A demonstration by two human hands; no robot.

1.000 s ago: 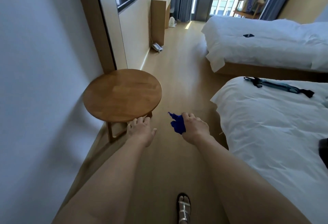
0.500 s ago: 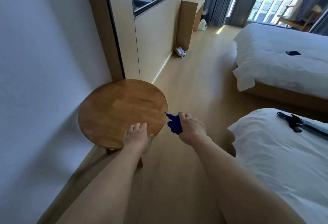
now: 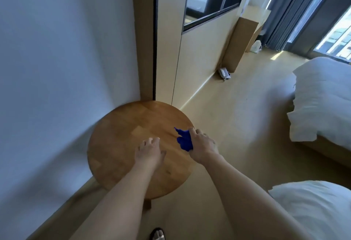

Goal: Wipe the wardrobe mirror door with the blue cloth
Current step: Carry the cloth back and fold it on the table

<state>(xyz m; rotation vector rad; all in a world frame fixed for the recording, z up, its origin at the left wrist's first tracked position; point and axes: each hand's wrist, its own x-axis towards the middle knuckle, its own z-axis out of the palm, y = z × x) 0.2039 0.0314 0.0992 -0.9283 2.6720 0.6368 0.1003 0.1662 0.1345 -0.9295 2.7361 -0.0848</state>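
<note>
Fingers of the right hand (image 3: 202, 147) grip the bunched blue cloth (image 3: 184, 141).
Left hand (image 3: 149, 151) hangs loosely curled, holding nothing, above the round wooden table (image 3: 121, 137).

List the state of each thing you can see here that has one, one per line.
blue cloth: bunched, gripped in right hand
right hand: curled round the cloth
left hand: holds nothing, fingers loosely bent over the round table
round table: upright, top bare
curtains: drawn aside
</note>
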